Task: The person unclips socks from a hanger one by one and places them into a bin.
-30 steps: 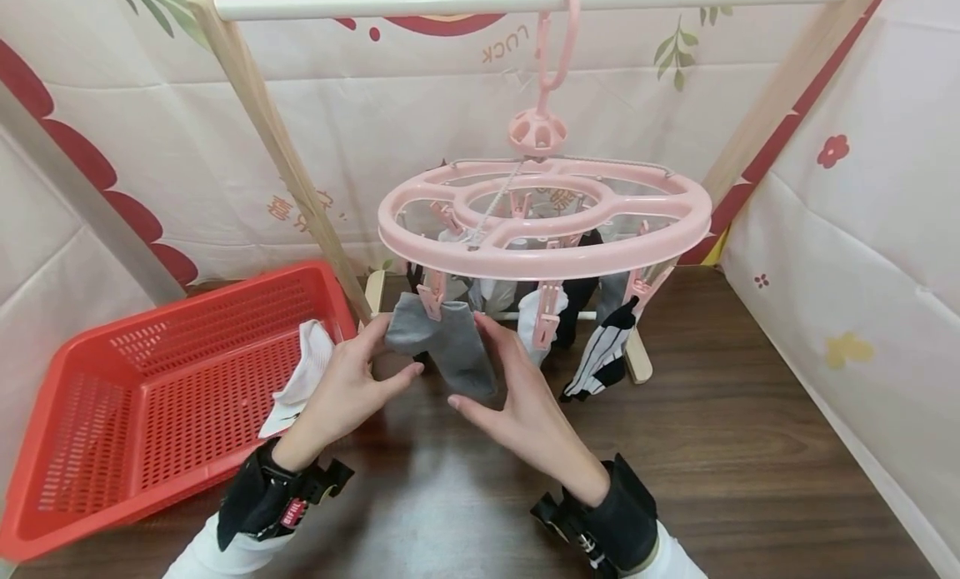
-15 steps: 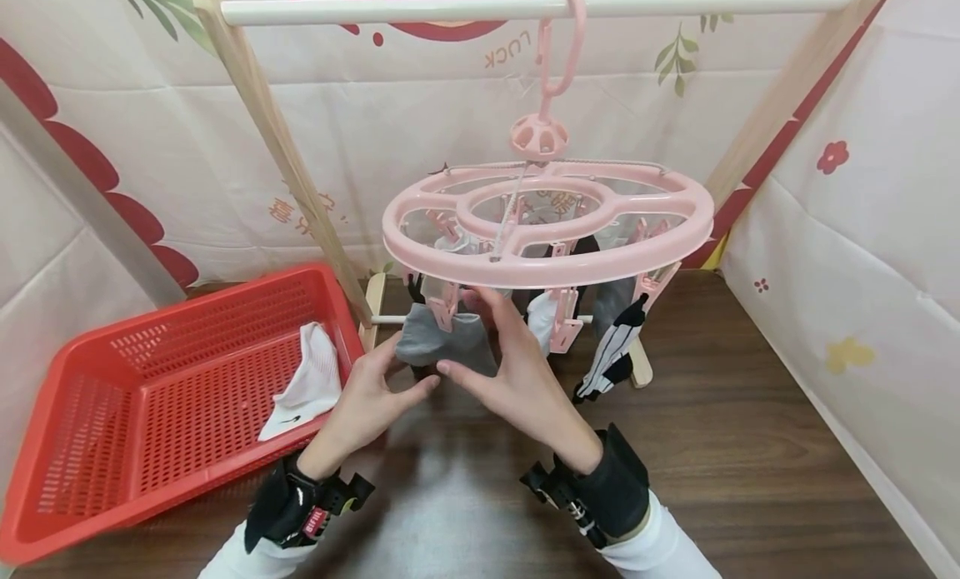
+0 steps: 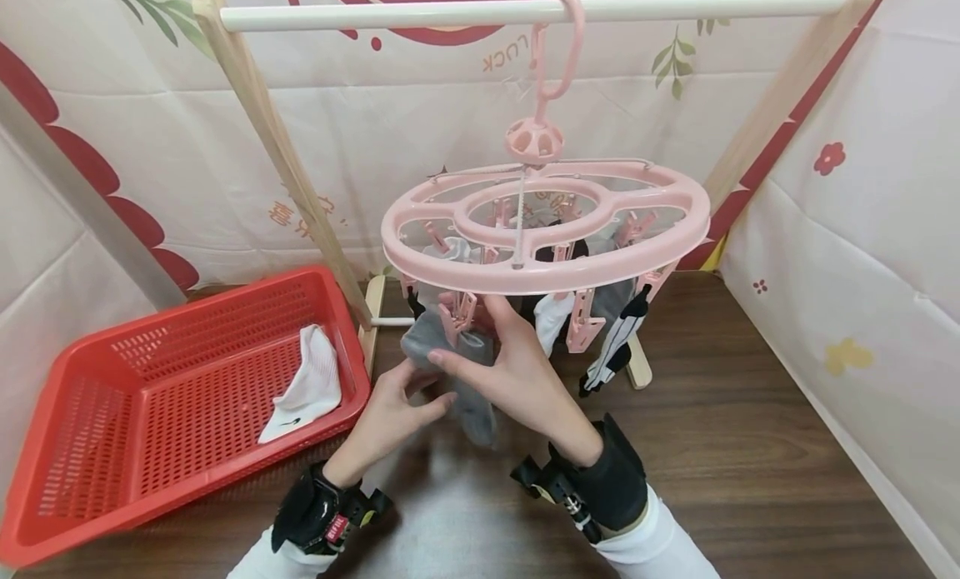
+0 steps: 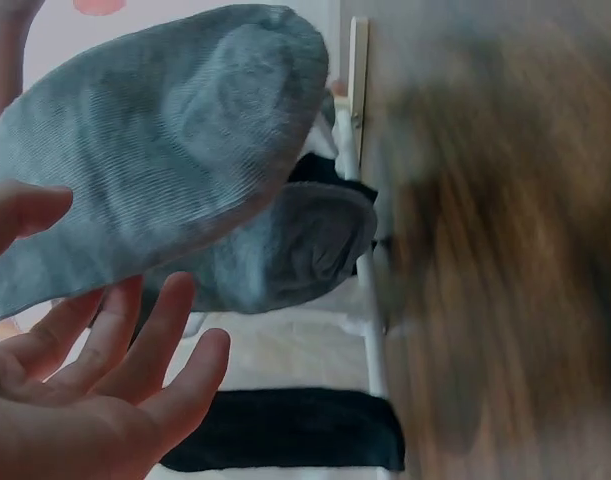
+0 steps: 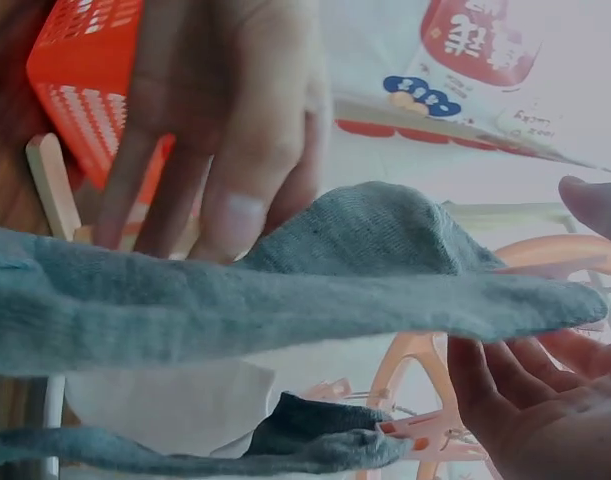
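white sleeves [image 3: 654,536], black wrist straps [image 3: 624,483], red label [image 3: 337,528] with white lettering

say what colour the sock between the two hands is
Grey, with fine ribbing; the sock shows best in the left wrist view.

place: booth-like laundry-drying corner, wider building not tellable | walls: printed sheets [image 3: 390,121] across top and both sides | base: wood-grain worktop [image 3: 750,446], lower frame | laundry signs: white rail [image 3: 675,7], top; pink clip hanger [image 3: 547,277] with socks [image 3: 617,346], centre; red basket [image 3: 225,469], left
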Tool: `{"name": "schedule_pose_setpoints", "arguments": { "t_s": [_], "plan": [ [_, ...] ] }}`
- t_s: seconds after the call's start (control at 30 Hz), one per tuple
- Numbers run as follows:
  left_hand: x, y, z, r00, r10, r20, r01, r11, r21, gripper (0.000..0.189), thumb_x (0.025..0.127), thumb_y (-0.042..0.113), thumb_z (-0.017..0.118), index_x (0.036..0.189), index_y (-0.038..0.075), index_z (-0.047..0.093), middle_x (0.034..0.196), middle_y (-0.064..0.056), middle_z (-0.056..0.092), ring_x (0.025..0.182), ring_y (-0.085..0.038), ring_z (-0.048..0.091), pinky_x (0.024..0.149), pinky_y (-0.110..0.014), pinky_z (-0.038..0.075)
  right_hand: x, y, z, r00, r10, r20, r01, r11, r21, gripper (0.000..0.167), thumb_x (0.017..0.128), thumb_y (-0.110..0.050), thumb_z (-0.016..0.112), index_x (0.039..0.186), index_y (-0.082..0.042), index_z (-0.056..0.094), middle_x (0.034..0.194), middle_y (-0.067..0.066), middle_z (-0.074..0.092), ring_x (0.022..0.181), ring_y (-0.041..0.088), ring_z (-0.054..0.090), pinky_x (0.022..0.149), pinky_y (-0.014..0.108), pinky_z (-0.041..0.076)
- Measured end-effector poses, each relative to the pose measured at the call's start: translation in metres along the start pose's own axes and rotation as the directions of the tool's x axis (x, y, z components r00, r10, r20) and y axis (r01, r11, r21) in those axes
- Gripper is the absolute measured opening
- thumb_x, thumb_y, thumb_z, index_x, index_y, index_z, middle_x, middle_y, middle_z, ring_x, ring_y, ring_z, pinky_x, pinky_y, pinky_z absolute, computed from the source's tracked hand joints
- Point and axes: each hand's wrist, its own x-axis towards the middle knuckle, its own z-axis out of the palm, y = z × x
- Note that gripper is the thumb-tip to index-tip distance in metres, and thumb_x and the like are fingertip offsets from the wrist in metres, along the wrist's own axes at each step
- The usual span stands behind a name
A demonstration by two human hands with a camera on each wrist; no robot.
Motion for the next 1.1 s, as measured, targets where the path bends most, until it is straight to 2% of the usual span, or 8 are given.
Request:
{"name": "schedule_pose_setpoints", "arguments": {
  "t_s": [0.2,0.37,0.43,0.53,0.67,0.87,1.0,1.1],
  "plan": [
    [-0.005,-0.003,0.011,1.0,-0.016,0.017,0.016,0.998,-0.052,0.047,0.079,-0.008,0.071,0.123,-0.004,0.054,0.118,-0.017,0.062,0.106,-0.03,0.062,0.087,-0.051,0.048,-0.007,-0.004,-0.002,1.0,0.023,-0.007,-0.022,0.992,0.123,0.062,0.083,-0.003,0.074,0.137,-0.01,0.045,0.128,0.007,0.058,0.116,0.014,0.057,0.095,0.035,0.043],
    [-0.011,-0.003,0.019,0.999,-0.026,0.024,0.026,0.999,-0.028,0.039,0.08,-0.001,0.074,0.115,-0.001,0.059,0.107,-0.011,0.066,0.096,-0.02,0.064,0.08,-0.042,0.052,-0.01,-0.007,-0.003,1.0,-0.019,-0.022,0.023,0.976,0.215,0.056,0.083,0.004,0.071,0.133,-0.005,0.047,0.124,0.01,0.059,0.113,0.021,0.059,0.098,0.036,0.041],
    [-0.012,-0.001,0.023,0.999,-0.027,0.026,0.027,1.0,-0.015,0.035,0.08,0.002,0.075,0.111,-0.001,0.061,0.102,-0.01,0.068,0.092,-0.018,0.063,0.079,-0.038,0.052,-0.012,-0.007,-0.005,0.999,-0.044,-0.025,0.049,0.969,0.242,0.052,0.086,0.003,0.068,0.133,-0.004,0.047,0.121,0.009,0.06,0.111,0.027,0.06,0.096,0.037,0.043],
    [-0.014,0.0,0.029,0.999,-0.027,0.033,0.027,0.999,-0.017,0.035,0.08,0.002,0.074,0.113,-0.001,0.061,0.105,-0.009,0.068,0.095,-0.018,0.063,0.081,-0.036,0.05,-0.014,-0.008,-0.007,0.998,-0.059,-0.035,0.066,0.963,0.262,0.039,0.09,0.001,0.062,0.128,-0.001,0.05,0.115,0.01,0.063,0.107,0.029,0.062,0.09,0.035,0.046],
    [-0.016,-0.002,0.037,0.999,0.013,0.045,-0.012,1.0,-0.007,0.033,0.082,0.002,0.072,0.113,0.0,0.062,0.105,-0.009,0.068,0.097,-0.018,0.063,0.083,-0.036,0.05,-0.02,-0.006,-0.01,0.998,-0.049,-0.043,0.059,0.962,0.268,0.027,0.093,0.0,0.058,0.12,0.001,0.054,0.108,0.01,0.066,0.103,0.026,0.063,0.083,0.031,0.048],
    [-0.018,-0.004,0.044,0.997,0.048,0.068,-0.047,0.999,-0.017,0.027,0.086,0.003,0.068,0.112,0.0,0.063,0.104,-0.009,0.068,0.095,-0.015,0.062,0.082,-0.034,0.05,-0.029,0.0,-0.015,0.997,-0.046,-0.064,0.062,0.958,0.278,0.024,0.095,-0.001,0.056,0.118,0.003,0.054,0.103,0.015,0.066,0.096,0.02,0.063,0.079,0.029,0.049],
    [-0.019,-0.006,0.05,0.989,0.103,0.103,-0.103,0.995,-0.002,0.026,0.087,-0.001,0.063,0.113,0.001,0.063,0.107,-0.01,0.066,0.098,-0.015,0.061,0.083,-0.033,0.05,-0.034,0.003,-0.02,0.994,-0.051,-0.095,0.078,0.949,0.305,0.021,0.095,0.002,0.052,0.116,0.006,0.054,0.102,0.018,0.066,0.084,0.017,0.061,0.073,0.027,0.05],
    [-0.019,-0.007,0.055,0.983,0.138,0.12,-0.142,0.99,0.022,0.026,0.087,-0.004,0.062,0.112,0.002,0.064,0.107,-0.011,0.066,0.097,-0.014,0.061,0.083,-0.032,0.05,-0.035,0.005,-0.024,0.991,-0.046,-0.122,0.083,0.945,0.315,0.019,0.096,0.003,0.051,0.113,0.007,0.055,0.102,0.017,0.066,0.08,0.017,0.061,0.074,0.027,0.049]
  ]
}}
